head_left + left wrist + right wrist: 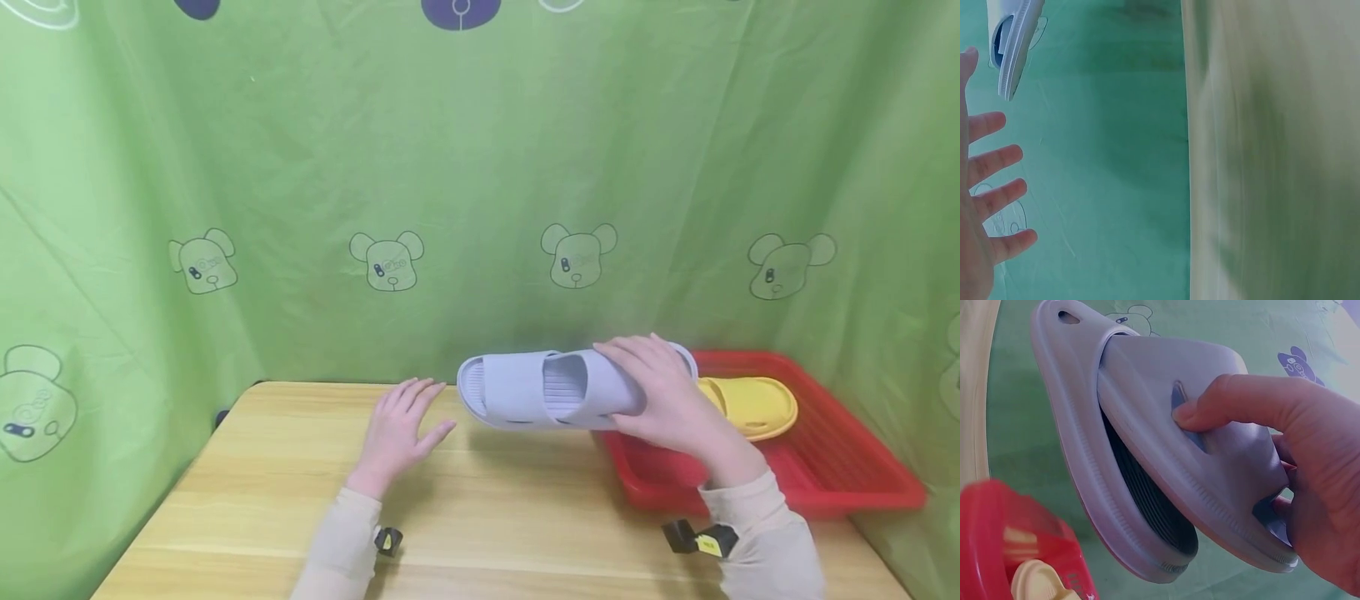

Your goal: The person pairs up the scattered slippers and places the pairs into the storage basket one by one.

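My right hand [660,396] grips a pair of light grey-blue slippers [517,387] above the back of the table. In the right wrist view the two slippers [1141,419] are pushed into each other, and the thumb presses at a slot in one strap. My left hand [397,425] hovers left of the pair with fingers spread, touching nothing. The left wrist view shows that hand [979,187] below one slipper end [1016,50], with a gap between them. Part of the right fingers is hidden behind the slippers.
A red plastic tray [862,500] stands at the table's right, holding yellow slippers [757,404] partly hidden by my right hand. The wooden table [487,517] ends at a green curtain [480,167] printed with bear heads.
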A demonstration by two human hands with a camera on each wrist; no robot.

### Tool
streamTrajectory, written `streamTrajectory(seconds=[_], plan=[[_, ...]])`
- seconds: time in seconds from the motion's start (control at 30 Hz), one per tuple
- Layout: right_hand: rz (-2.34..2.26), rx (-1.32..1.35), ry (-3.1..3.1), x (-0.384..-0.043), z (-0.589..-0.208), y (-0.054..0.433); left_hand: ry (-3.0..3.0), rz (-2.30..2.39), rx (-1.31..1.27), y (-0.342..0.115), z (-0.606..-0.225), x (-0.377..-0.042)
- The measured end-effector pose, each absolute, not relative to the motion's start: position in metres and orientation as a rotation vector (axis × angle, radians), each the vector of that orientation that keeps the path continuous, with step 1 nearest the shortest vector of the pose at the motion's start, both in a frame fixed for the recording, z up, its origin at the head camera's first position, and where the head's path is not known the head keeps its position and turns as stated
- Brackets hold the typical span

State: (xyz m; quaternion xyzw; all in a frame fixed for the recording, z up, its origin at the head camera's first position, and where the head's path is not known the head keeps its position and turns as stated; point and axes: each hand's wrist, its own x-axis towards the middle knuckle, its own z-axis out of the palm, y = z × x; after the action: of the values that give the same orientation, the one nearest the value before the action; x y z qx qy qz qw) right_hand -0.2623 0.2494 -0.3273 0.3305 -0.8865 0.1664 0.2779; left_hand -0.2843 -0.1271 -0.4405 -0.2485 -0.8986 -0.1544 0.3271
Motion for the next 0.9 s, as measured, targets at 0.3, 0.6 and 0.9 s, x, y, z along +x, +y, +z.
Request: streamTrajectory(seconds=[0.3, 0.6, 0.9], plan=[[0.449, 0.85, -2.385, -0.256, -0.325, 0.266, -2.411, -0.376, -0.671, -0.114, -0.442, -0.282], [0.445, 0.838, -2.384, -0.251, -0.324, 0.284, -2.463, -0.365, -0.74, -0.1, -0.445, -0.277], [0.433, 0.875, -2.335, -0.248, -0.32, 0.305, -2.507, -0.328, -0.783, -0.084, -0.445, -0.271]])
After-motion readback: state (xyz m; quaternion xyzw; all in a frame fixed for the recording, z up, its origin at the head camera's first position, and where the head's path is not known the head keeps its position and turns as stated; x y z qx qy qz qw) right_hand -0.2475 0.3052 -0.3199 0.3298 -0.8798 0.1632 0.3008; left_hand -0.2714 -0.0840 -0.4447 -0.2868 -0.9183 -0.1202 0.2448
